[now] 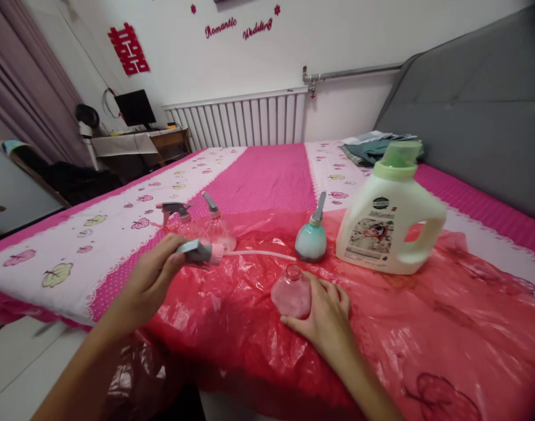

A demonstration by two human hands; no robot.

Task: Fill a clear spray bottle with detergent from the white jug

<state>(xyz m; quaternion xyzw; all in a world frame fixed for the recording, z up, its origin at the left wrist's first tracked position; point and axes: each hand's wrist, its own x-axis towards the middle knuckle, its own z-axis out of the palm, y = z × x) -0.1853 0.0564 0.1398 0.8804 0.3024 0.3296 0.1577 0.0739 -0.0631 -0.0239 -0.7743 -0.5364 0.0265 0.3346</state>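
My left hand (162, 266) grips a spray nozzle (200, 251) with a grey head and pink collar. Its thin dip tube (261, 254) points right, the tip just above and beside the mouth of an uncapped bottle. That small round bottle (291, 295) is see-through and stands upright on red plastic sheeting (245, 327). My right hand (326, 310) is wrapped around the bottle's right side. Beyond it stands a teal spray bottle (311, 241) with its grey nozzle fitted. Two clear spray bottles, one with a grey nozzle (212, 204), stand behind my left hand.
A large cream detergent jug (381, 234) with a green cap stands at the right on the sheeting. The sheeting covers part of a bed with a pink patterned bedspread (271, 175). Folded clothes (372, 149) lie by the grey headboard (477, 99).
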